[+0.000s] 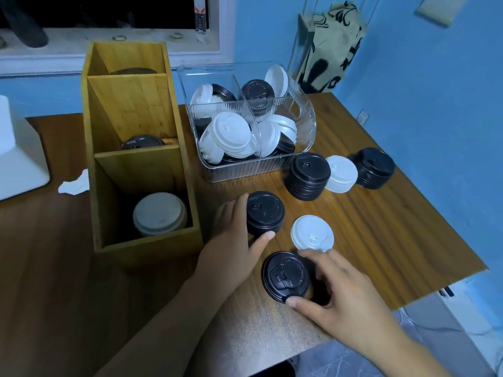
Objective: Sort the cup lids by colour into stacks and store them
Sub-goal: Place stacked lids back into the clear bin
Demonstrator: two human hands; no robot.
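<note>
Two hands near the tabletop's [381, 240] front edge: left hand [234, 235] has fingers wrapped round a short black lid stack [265, 214], right hand [345, 295] pinches a tilted black lid [285, 277] in its fingers. One white lid [312, 232] lies just beside both; three taller stacks [341, 174] sit toward the right edge.

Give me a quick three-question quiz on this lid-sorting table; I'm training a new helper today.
1. True or false: the right hand grips a white lid.
2. The nearest compartment of the wooden box holds lids of which colour? A black, B white, C both.
3. What does the left hand grip?

Key:
1. False: it grips a black lid.
2. B: a white stack sits there.
3. A short black stack standing on the table.
</note>
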